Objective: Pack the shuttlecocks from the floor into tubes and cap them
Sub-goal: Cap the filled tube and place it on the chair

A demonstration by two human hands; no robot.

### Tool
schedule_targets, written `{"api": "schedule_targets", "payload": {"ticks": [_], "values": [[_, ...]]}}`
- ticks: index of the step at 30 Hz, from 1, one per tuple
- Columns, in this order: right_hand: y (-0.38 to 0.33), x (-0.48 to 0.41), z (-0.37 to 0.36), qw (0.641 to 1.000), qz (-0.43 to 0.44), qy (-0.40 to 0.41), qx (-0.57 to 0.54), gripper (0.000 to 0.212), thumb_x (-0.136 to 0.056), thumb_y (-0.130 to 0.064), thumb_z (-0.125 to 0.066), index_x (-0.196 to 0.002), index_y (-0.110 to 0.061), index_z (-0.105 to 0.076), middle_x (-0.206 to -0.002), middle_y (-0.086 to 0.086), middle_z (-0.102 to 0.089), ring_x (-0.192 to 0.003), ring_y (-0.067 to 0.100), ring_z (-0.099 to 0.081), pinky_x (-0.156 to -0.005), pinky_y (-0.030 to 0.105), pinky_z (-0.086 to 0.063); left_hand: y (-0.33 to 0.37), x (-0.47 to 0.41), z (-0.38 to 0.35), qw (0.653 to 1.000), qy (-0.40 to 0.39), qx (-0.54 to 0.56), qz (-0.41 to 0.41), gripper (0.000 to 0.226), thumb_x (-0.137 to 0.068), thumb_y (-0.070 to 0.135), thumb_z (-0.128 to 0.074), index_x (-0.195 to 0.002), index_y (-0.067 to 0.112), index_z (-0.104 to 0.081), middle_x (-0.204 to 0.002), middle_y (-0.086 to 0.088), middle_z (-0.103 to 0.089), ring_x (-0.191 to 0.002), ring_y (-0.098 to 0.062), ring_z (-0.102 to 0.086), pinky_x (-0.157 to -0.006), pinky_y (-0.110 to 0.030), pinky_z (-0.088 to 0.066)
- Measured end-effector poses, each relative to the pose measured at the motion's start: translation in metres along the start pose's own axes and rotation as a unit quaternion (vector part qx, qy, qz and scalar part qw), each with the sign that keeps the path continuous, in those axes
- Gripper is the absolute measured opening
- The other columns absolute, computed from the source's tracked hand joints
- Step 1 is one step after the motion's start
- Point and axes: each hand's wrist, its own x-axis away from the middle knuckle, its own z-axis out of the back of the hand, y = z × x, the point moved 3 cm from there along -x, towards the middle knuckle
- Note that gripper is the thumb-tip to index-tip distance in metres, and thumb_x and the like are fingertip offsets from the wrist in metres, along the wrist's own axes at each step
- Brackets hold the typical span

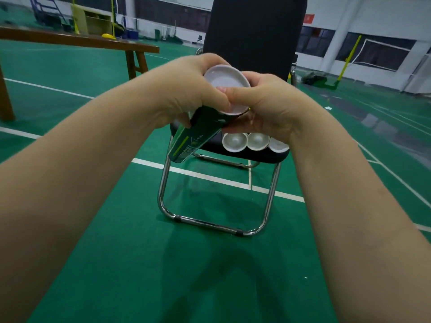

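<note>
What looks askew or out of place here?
The white cap seems not fully seated on the green tube: a dark rim shows at its lower right edge. Three capped tubes lie orderly on the chair.

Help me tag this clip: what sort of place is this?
Most likely an indoor badminton hall: green court floor with white lines, a yellow net post at the right, and a shuttlecock tube gripped by the left hand while the right hand fits its white cap.

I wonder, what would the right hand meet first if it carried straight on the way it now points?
The right hand would probably meet the white cap, which its thumb touches atop the green tube; just beyond is the left hand. Depth is hard to judge.
</note>
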Motion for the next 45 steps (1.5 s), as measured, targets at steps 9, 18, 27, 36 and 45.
{"api": "schedule_targets", "payload": {"ticks": [9,18,27,36,45], "values": [[-0.021,0.001,0.003,0.998,0.054,0.004,-0.024,0.019,-0.081,-0.015,-0.067,-0.099,-0.016,-0.061,-0.092,0.003,-0.067,-0.080,0.017,-0.069,-0.066,0.028,-0.057,0.021,0.003,0.007,0.998,0.051,0.021,-0.024,0.050,-0.073,0.009,-0.070,-0.115,0.030,-0.052,-0.105,-0.002,-0.058,-0.093,-0.025,-0.061,-0.073,-0.045,-0.056],[-0.014,0.008,0.002,0.998,0.040,0.017,-0.041,0.022,-0.081,-0.016,-0.068,-0.102,-0.018,-0.061,-0.095,0.005,-0.068,-0.088,0.023,-0.068,-0.069,0.031,-0.058,0.023,0.010,-0.001,0.998,0.048,0.018,-0.021,0.046,-0.073,0.010,-0.070,-0.109,0.030,-0.052,-0.098,0.000,-0.059,-0.086,-0.019,-0.061,-0.059,-0.032,-0.051],[-0.015,0.009,0.003,0.998,0.042,0.021,-0.034,0.022,-0.081,-0.018,-0.069,-0.101,-0.020,-0.061,-0.099,0.006,-0.067,-0.094,0.026,-0.067,-0.076,0.038,-0.059,0.026,0.012,-0.002,0.998,0.049,0.019,-0.026,0.046,-0.074,0.010,-0.070,-0.111,0.030,-0.049,-0.099,0.002,-0.056,-0.085,-0.015,-0.058,-0.058,-0.026,-0.047],[-0.021,0.012,0.002,0.998,0.049,0.024,-0.035,0.020,-0.081,-0.019,-0.069,-0.100,-0.021,-0.061,-0.098,0.006,-0.067,-0.091,0.026,-0.066,-0.072,0.035,-0.058,0.033,0.016,0.001,0.997,0.056,0.014,-0.043,0.045,-0.075,0.010,-0.069,-0.110,0.029,-0.049,-0.096,0.003,-0.055,-0.083,-0.014,-0.056,-0.056,-0.023,-0.043],[-0.035,0.026,0.006,0.997,0.065,0.028,-0.030,0.025,-0.080,-0.020,-0.070,-0.104,-0.022,-0.062,-0.097,0.005,-0.069,-0.087,0.024,-0.069,-0.070,0.034,-0.059,0.045,0.025,0.002,0.994,0.069,0.019,-0.082,0.045,-0.073,0.009,-0.070,-0.109,0.030,-0.051,-0.095,0.005,-0.056,-0.082,-0.011,-0.054,-0.053,-0.019,-0.038]]}}
